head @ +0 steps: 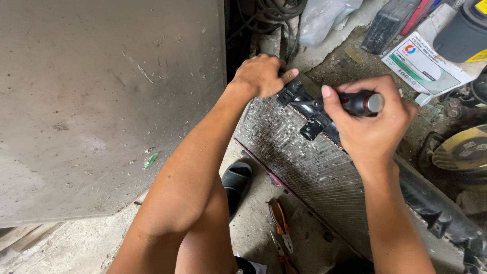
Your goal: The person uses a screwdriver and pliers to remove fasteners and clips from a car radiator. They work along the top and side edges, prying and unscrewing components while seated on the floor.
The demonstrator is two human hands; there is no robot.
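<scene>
Rough concrete floor (pixel 258 223), dusty and stained, lit by flat daylight. Large grey metal sheet (pixel 101 101) at left, scratched, lying over wooden planks (pixel 20 236). Black sandal (pixel 236 182) on the floor. Orange-handled pliers (pixel 279 220) nearby. Clear plastic bag (pixel 324 18) and dark cables (pixel 276 7) at top. Printed paper sheet (pixel 423 61), black container (pixel 464 33) and yellow-and-black disc (pixel 464 149) at right.

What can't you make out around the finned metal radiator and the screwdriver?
Head view only:
- Red and black handled screwdriver: tip hidden by the right hand.
- Black plastic bracket: its fastener is covered by the left hand.
- Finned metal radiator: lower end cut off by the frame edge.
</scene>
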